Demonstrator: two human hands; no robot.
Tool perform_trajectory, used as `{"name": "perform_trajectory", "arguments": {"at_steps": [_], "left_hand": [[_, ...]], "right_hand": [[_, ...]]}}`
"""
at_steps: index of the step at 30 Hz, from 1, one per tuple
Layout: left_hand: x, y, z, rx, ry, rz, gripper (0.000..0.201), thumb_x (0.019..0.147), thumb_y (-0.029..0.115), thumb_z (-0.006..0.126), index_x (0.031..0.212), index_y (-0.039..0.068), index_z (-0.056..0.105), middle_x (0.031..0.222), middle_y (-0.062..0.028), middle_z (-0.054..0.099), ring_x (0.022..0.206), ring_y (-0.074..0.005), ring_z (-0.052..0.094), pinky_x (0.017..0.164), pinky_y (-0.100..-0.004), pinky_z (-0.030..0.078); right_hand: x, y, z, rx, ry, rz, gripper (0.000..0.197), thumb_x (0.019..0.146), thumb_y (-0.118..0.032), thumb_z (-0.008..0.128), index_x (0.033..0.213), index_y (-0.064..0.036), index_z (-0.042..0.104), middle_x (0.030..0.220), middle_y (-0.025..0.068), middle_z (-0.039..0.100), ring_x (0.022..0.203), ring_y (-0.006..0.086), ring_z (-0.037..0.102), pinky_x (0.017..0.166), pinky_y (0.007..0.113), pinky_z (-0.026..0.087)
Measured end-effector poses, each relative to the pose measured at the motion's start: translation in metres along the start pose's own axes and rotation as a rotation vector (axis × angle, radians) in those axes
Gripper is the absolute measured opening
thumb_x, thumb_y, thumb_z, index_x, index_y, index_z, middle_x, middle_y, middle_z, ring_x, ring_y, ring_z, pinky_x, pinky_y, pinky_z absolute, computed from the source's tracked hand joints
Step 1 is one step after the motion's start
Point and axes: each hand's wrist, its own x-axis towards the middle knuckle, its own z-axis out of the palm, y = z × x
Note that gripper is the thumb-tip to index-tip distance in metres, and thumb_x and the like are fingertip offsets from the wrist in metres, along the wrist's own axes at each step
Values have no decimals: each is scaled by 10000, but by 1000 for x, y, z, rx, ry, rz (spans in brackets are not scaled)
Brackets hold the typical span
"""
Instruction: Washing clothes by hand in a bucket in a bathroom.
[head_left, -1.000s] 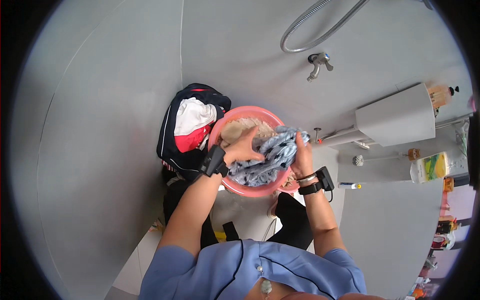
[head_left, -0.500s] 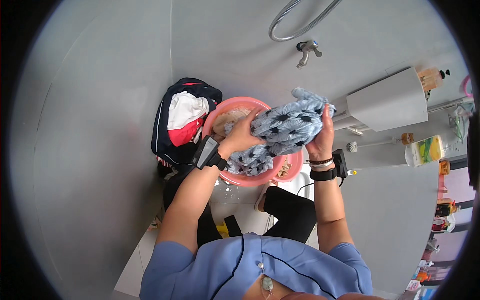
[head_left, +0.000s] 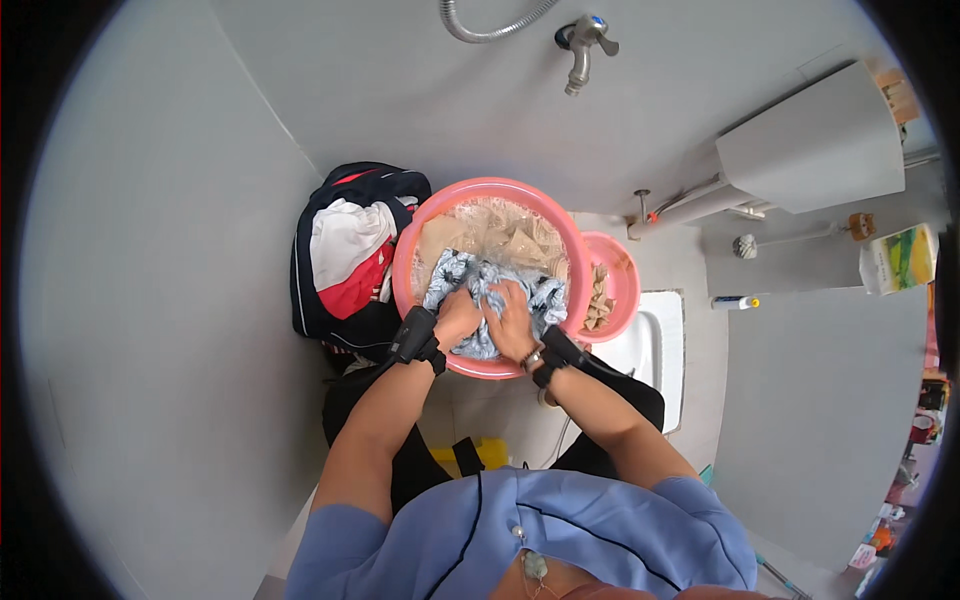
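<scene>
Light blue cloth with dark flower prints [head_left: 475, 275] lies bunched in the near half of a large pink basin [head_left: 484, 186]. My left hand [head_left: 460, 318] is closed on the cloth at its left side, its fingers partly hidden in the folds. Close beside it, my right hand [head_left: 512, 322] presses on the same cloth with fingers stretched out and a little apart. Beige cloth [head_left: 520, 240] soaks in sudsy water in the far half of the basin.
Left of the basin stands a dark bag or bundle [head_left: 305, 270] holding white and red clothes [head_left: 350, 245]. A smaller pink basin [head_left: 628, 275] with beige cloth sits right, by a white floor fixture [head_left: 665, 330]. A metal tap [head_left: 580, 55] and white tank [head_left: 815, 140] are on the wall.
The flowered cloth has gone from being held up above the basin down into it. Both hands have lowered and come together, the right one moving left.
</scene>
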Motion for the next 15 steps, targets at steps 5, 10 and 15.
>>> {"name": "perform_trajectory", "arguments": {"at_steps": [5, 10, 15], "left_hand": [[0, -9, -3, 245, -79, 42, 312, 704, 114, 503, 953, -68, 550, 940, -281, 558, 923, -408, 531, 805, -426, 426], [-3, 5, -1, 313, -140, 178, 354, 668, 163, 589, 910, -91, 536, 918, -276, 561, 889, -379, 549, 770, -411, 426], [6, -6, -2, -642, -128, -32, 549, 697, 358, 556, 1113, 8, 474, 1094, -135, 490, 1053, -234, 427, 902, -358, 306]], "right_hand": [[34, 13, 10, -325, -166, 81, 376, 708, -172, 608, 1045, -44, 504, 908, 197, 493, 846, 363, 495, 707, 444, 428], [81, 58, -3, -237, -179, 579, 421, 775, -314, 532, 1055, 0, 509, 952, 293, 544, 896, 414, 533, 774, 453, 430], [50, 55, -28, 227, -95, 444, 489, 748, -212, 561, 1186, -42, 425, 1076, 254, 516, 1001, 391, 497, 857, 408, 394]]}}
